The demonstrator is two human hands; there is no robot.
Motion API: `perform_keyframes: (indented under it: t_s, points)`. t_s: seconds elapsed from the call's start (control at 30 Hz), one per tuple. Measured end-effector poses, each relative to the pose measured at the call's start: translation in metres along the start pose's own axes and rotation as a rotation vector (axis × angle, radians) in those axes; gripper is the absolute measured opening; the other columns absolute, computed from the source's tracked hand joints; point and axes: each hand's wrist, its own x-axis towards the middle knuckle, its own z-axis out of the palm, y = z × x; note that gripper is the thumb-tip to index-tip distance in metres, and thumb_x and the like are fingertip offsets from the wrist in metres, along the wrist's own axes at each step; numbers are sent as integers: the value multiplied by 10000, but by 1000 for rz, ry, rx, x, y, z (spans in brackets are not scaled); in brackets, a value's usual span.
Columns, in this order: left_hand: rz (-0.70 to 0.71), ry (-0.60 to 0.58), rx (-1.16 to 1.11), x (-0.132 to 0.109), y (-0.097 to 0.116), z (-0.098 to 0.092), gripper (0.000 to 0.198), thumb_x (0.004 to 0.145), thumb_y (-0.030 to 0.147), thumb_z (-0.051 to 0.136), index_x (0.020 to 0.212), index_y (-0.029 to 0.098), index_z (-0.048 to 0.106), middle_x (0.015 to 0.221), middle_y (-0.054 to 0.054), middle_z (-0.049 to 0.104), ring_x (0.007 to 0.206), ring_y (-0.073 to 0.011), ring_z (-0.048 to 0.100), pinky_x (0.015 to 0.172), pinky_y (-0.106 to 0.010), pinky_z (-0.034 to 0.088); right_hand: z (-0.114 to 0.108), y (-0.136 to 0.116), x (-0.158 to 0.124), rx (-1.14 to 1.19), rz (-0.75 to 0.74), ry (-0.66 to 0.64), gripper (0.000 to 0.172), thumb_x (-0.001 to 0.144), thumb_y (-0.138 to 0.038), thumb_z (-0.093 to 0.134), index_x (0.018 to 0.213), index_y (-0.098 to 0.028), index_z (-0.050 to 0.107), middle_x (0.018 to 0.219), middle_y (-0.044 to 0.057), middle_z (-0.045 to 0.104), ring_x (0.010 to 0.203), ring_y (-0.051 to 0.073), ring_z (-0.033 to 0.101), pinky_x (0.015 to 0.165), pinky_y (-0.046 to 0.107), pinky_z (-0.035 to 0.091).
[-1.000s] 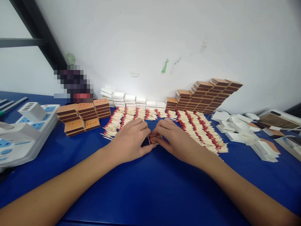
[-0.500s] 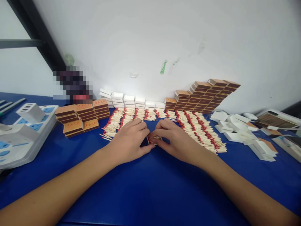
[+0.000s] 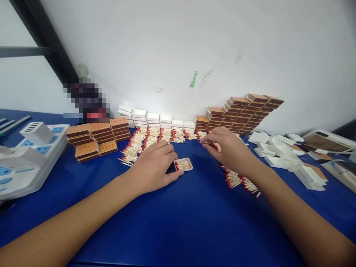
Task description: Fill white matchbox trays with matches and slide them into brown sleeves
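Note:
A small white matchbox tray (image 3: 184,164) with several red-tipped matches in it lies on the blue table (image 3: 178,218). My left hand (image 3: 152,167) is curled against the tray's left end, holding it in place. My right hand (image 3: 228,148) hovers over the row of loose red-tipped matches (image 3: 236,180) spread along the table, fingers pinched together at the match heads. I cannot tell whether matches are in the pinch.
Brown matchbox sleeves are stacked at the back right (image 3: 244,111) and at the left (image 3: 97,135). White inner trays (image 3: 155,118) line the wall, more lie loose at the right (image 3: 289,155). A white power strip (image 3: 30,152) sits at the far left.
My right hand has left the tray and moved up and right onto the row of matches. The tray with its matches now shows. My left hand has stayed put.

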Motion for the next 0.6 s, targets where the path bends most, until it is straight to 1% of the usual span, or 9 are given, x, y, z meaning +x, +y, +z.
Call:
perform_keyframes:
  t_s: [0.1, 0.17, 0.33, 0.47, 0.6]
  points:
    - [0, -4, -1, 0, 0, 0, 292, 962, 449, 712, 997, 159, 726, 975, -78, 692, 1004, -276, 618, 902, -438, 525, 0, 32, -1, -86, 90, 4, 163, 969, -288, 616, 960, -208, 758, 899, 112, 663, 924, 301, 580, 837, 461, 484]
    - [2, -3, -6, 0, 0, 0, 290, 961, 444, 715, 996, 156, 727, 977, -78, 693, 1008, -276, 620, 902, -436, 525, 4, 41, 0, -92, 95, -16, 158, 962, -296, 627, 954, -212, 761, 909, 115, 663, 937, 305, 581, 843, 454, 479]
    - [1, 11, -5, 0, 0, 0, 281, 967, 448, 710, 995, 168, 725, 965, -81, 692, 997, -271, 623, 901, -429, 526, 19, 40, 10, -119, 67, -89, 158, 972, -268, 607, 913, -205, 739, 942, 119, 650, 971, 305, 557, 874, 447, 460]
    - [-1, 1, 2, -1, 0, 1, 289, 972, 459, 697, 996, 172, 723, 959, -81, 688, 994, -272, 623, 897, -433, 526, 25, 39, 13, -130, 67, -85, 170, 981, -248, 577, 867, -201, 694, 921, 116, 644, 942, 296, 542, 845, 432, 454]
    - [0, 15, 1, -1, -1, 1, 291, 978, 460, 687, 990, 172, 721, 955, -80, 685, 991, -272, 622, 889, -432, 527, 28, 42, 13, -145, 77, -63, 117, 970, -260, 612, 884, -207, 671, 938, 117, 646, 958, 302, 538, 853, 445, 460]
